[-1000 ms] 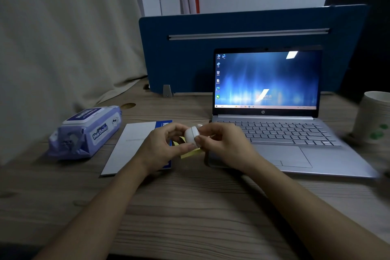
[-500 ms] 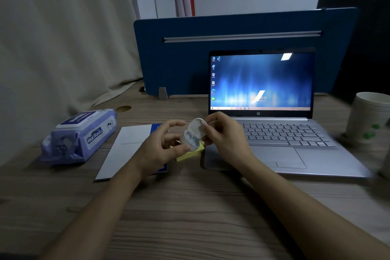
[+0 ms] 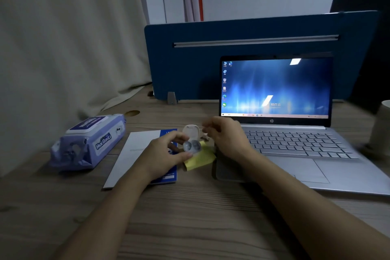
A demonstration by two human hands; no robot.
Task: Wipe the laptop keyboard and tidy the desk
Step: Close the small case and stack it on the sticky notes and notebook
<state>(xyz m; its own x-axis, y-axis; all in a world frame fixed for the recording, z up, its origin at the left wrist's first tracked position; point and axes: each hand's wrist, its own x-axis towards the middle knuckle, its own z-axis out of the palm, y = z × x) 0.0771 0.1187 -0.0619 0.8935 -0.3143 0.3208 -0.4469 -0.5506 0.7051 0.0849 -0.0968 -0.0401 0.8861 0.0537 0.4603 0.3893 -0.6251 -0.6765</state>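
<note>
This is an office workstation. A wood-grain desk (image 3: pixel 190 217) is closed off at the back by a dark blue fabric partition panel with a silver rail (image 3: pixel 211 59), clamped to the desktop by a small grey bracket (image 3: pixel 172 98). An open silver laptop with a lit blue desktop screen (image 3: pixel 295 143) stands on it, beside a white and blue booklet (image 3: pixel 135 150) and a yellow pad of sticky notes (image 3: pixel 200 160). A round cable hole (image 3: pixel 132 113) is cut in the desktop.

Silver laptop (image 3: pixel 295 150) open on wooden desk (image 3: pixel 190 217) — screen lit, keyboard (image 3: pixel 295 143) bare — purple wipes pack (image 3: pixel 88 141) far left
</note>
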